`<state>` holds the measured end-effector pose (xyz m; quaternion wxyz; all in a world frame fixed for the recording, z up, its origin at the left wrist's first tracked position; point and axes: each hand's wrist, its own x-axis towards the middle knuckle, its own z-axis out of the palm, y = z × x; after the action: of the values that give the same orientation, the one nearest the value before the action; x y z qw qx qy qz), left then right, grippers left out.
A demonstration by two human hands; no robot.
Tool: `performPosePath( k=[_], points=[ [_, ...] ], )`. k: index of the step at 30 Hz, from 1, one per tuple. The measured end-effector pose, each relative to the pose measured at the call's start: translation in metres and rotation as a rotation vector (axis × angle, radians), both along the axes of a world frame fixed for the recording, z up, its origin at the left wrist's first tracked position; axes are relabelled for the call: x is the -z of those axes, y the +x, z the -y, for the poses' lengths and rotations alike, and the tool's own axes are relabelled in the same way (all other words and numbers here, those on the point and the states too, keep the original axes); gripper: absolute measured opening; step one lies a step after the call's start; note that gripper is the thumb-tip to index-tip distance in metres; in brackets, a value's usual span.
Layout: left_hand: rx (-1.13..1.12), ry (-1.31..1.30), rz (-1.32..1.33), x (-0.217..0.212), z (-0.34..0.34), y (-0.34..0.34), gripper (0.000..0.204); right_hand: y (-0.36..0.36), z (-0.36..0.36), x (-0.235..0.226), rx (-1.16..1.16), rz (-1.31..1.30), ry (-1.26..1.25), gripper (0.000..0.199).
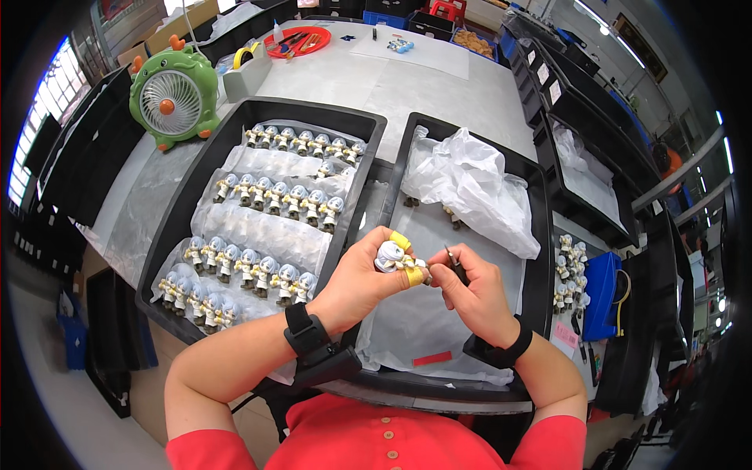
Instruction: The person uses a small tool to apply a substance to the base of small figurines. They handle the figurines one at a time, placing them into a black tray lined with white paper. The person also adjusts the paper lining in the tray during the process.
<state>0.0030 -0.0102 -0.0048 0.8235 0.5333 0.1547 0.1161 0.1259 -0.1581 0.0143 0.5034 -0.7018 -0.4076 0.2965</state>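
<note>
Between the thumb and fingers of my left hand (362, 276) lies a small figurine (390, 256) with pale hair and a white body. Yellow tape is wrapped round the thumb and a finger of that hand. My right hand (472, 286) pinches a thin dark pen-like tool (454, 263), its fingertips close to the figurine's lower end. The tool's exact kind I cannot make out. Both hands are above the right-hand black tray (540, 298), which is lined with white paper. A crumpled white sheet (470, 176) partly covers a few figurines at its far end.
To the left, a black tray (168, 258) holds rows of similar figurines on paper. A green fan (174, 94) and a red round dish (299, 43) with tools stand farther back. More figurines (570, 274) and a blue box (601, 296) are at the right. A red strip (432, 359) lies near me.
</note>
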Motion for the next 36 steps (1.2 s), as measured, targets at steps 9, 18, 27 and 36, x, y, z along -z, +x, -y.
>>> performPosePath(
  k=[9, 18, 27, 36],
  points=[
    [0.092, -0.290, 0.066, -0.003, -0.006, -0.002, 0.025, 0.010, -0.004, 0.037, -0.049, -0.269, -0.285, 0.025],
    [0.104, -0.501, 0.180, -0.001, -0.013, -0.004, 0.025, 0.000, 0.001, 0.037, -0.164, 0.361, 0.015, 0.036],
    [0.237, -0.540, 0.093, 0.001, -0.001, -0.003, 0.052, -0.003, -0.001, 0.005, -0.020, 0.563, 0.393, 0.032],
    [0.194, -0.469, 0.141, -0.001, -0.001, 0.000, 0.056, -0.005, -0.001, 0.003, 0.063, 0.579, 0.359, 0.037]
  ],
)
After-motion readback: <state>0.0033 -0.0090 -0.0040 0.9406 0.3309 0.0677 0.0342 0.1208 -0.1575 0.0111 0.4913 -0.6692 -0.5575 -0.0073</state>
